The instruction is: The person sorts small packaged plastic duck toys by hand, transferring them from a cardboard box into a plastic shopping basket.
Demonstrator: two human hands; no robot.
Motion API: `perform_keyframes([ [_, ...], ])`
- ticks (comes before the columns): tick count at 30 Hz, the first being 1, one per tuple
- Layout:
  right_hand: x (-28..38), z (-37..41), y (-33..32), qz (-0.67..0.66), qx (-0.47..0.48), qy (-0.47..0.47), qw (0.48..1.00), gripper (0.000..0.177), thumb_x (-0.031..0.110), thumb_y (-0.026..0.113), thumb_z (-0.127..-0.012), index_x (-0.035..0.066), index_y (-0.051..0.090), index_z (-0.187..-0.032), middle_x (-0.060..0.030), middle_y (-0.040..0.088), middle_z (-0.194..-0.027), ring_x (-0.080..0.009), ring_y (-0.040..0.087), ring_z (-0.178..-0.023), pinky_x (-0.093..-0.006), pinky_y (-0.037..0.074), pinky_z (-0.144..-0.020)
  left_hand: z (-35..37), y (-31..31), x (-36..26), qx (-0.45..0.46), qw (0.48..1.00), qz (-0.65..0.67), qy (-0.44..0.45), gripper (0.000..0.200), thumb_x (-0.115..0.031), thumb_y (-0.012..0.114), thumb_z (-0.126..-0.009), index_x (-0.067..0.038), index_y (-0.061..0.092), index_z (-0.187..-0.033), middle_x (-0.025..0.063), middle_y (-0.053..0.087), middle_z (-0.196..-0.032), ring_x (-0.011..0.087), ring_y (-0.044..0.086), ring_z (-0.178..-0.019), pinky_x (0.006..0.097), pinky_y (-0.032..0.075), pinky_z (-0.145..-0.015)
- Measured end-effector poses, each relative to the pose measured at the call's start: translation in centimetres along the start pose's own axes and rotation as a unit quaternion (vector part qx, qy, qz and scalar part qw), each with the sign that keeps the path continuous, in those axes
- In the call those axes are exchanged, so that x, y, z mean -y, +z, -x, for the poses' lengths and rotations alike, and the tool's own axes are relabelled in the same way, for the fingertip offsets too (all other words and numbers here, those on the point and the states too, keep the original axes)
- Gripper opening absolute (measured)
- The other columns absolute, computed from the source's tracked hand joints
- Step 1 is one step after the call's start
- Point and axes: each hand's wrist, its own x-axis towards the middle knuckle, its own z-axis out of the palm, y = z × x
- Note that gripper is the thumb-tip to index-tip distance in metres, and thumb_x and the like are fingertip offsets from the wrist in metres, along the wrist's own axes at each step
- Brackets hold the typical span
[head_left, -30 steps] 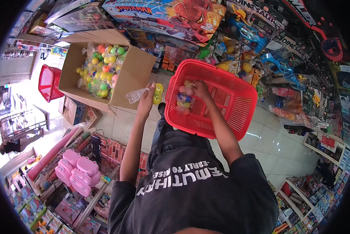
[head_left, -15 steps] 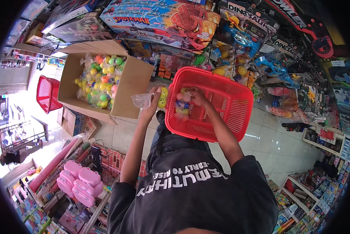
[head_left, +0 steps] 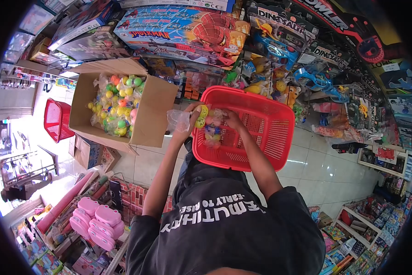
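Observation:
My left hand (head_left: 186, 131) is closed on a clear plastic bag (head_left: 178, 120) at the left rim of the red basket (head_left: 286, 137). Yellow balls with dark printed marks (head_left: 201, 116) show right at its fingertips. My right hand (head_left: 233, 120) reaches down into the basket, its fingers closed at the bunched plastic of a bag of coloured balls (head_left: 212, 132). Pink, blue and yellow balls show through that plastic, and part of the bag is hidden by the fingers. The basket stands in front of my legs, over the tiled floor.
Left of the basket, an open cardboard box (head_left: 158, 110) holds many bagged coloured balls (head_left: 116, 105). A second red basket (head_left: 58, 120) stands beyond it. Boxed toys (head_left: 183, 34) are stacked at the back, with bagged toys (head_left: 279, 75) below. Pink cases (head_left: 96, 222) stand at lower left.
The yellow balls and plastic bag in my left hand have moved right, over the basket's left rim. My right hand stays in the basket at the bagged balls. The view has shifted slightly.

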Motion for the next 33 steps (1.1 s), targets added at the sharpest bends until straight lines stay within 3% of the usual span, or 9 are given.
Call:
perform_keyframes([
  [7,-1.3,-1.0,-3.1,0.151,-0.027,0.036,0.988,0.042,0.002,0.058,-0.08,0.006,0.05,-0.122,-0.0077,0.057,-0.118,-0.0169,0.055,-0.107,-0.0303,0.045,-0.088,-1.4,1.7,-0.1,0.03,0.998,-0.038,0.027,0.028,-0.021,0.05,-0.092,-0.001,0.055,-0.11,0.0119,0.061,-0.095,0.0179,0.058,-0.085,0.03,0.046,-0.072],
  [9,3.6,0.0,-4.5,-0.108,-0.025,-0.01,0.994,0.043,0.006,0.061,-0.08,0.005,0.049,-0.122,-0.0072,0.052,-0.122,-0.0189,0.055,-0.106,-0.0326,0.044,-0.09,-2.0,2.6,-0.3,0.018,0.996,-0.065,0.065,0.027,-0.02,0.056,-0.089,0.0,0.054,-0.107,0.0131,0.061,-0.09,0.0185,0.059,-0.082,0.0308,0.046,-0.07],
  [12,9.8,1.5,-5.6,-0.183,0.067,-0.039,0.98,0.053,0.008,0.062,-0.08,0.008,0.043,-0.129,-0.0049,0.046,-0.129,-0.0175,0.047,-0.115,-0.0326,0.04,-0.094,-3.3,4.0,0.1,-0.009,0.998,-0.056,0.03,0.028,-0.018,0.061,-0.085,0.001,0.051,-0.102,0.0126,0.059,-0.084,0.018,0.058,-0.077,0.03,0.046,-0.067],
  [16,12.5,3.0,-5.5,-0.06,0.098,-0.07,0.991,0.054,0.006,0.063,-0.079,0.008,0.042,-0.129,-0.0066,0.047,-0.127,-0.0138,0.044,-0.116,-0.0301,0.039,-0.094,-4.6,5.3,0.2,0.055,0.992,-0.089,0.07,0.026,-0.02,0.063,-0.084,-0.001,0.049,-0.095,0.0091,0.057,-0.089,0.0132,0.057,-0.081,0.0271,0.046,-0.069],
  [18,10.8,2.7,-5.5,-0.001,0.071,-0.118,0.99,0.058,0.006,0.065,-0.078,0.009,0.041,-0.131,-0.0058,0.049,-0.125,-0.0135,0.048,-0.111,-0.0296,0.041,-0.091,-4.7,5.8,-1.0,0.108,0.994,0.002,-0.027,0.028,-0.019,0.067,-0.081,-0.002,0.047,-0.092,0.0068,0.055,-0.087,0.0122,0.056,-0.081,0.0268,0.045,-0.069],
  [22,9.1,3.3,-6.3,0.007,0.045,-0.097,0.994,0.051,0.004,0.066,-0.076,0.007,0.046,-0.123,-0.0044,0.053,-0.116,-0.0142,0.052,-0.102,-0.0306,0.042,-0.088,-5.8,6.8,1.7,0.127,0.991,0.024,-0.039,0.034,-0.019,0.069,-0.079,-0.003,0.05,-0.102,0.0048,0.056,-0.085,0.0148,0.057,-0.08,0.0318,0.046,-0.068],
  [25,7.4,4.1,-6.5,-0.083,0.004,-0.088,0.993,0.035,0.005,0.068,-0.074,0.004,0.049,-0.104,-0.0043,0.056,-0.105,-0.013,0.053,-0.093,-0.0295,0.044,-0.081,-5.5,7.4,2.1,0.064,0.989,0.086,-0.099,0.042,-0.018,0.067,-0.078,0.0,0.049,-0.111,0.0077,0.058,-0.094,0.0154,0.057,-0.09,0.0311,0.046,-0.075],
  [31,0.0,4.3,-5.9,0.112,-0.154,0.047,0.98,0.034,0.013,0.074,-0.068,0.006,0.045,-0.084,-0.0054,0.056,-0.077,-0.013,0.056,-0.073,-0.0297,0.044,-0.064,-6.7,7.2,11.0,0.098,0.986,-0.114,-0.073,0.041,-0.017,0.057,-0.083,-0.002,0.046,-0.119,0.017,0.057,-0.108,0.0315,0.055,-0.103,0.0358,0.045,-0.085],
  [33,-2.4,3.9,-5.3,0.179,-0.187,0.055,0.964,0.036,0.019,0.075,-0.068,0.007,0.045,-0.084,-0.0074,0.056,-0.071,-0.0206,0.059,-0.067,-0.0351,0.044,-0.059,-6.5,7.9,12.7,0.129,0.936,-0.323,0.062,0.036,-0.019,0.051,-0.085,-0.006,0.048,-0.118,0.0189,0.052,-0.113,0.0391,0.052,-0.102,0.0415,0.045,-0.085],
])
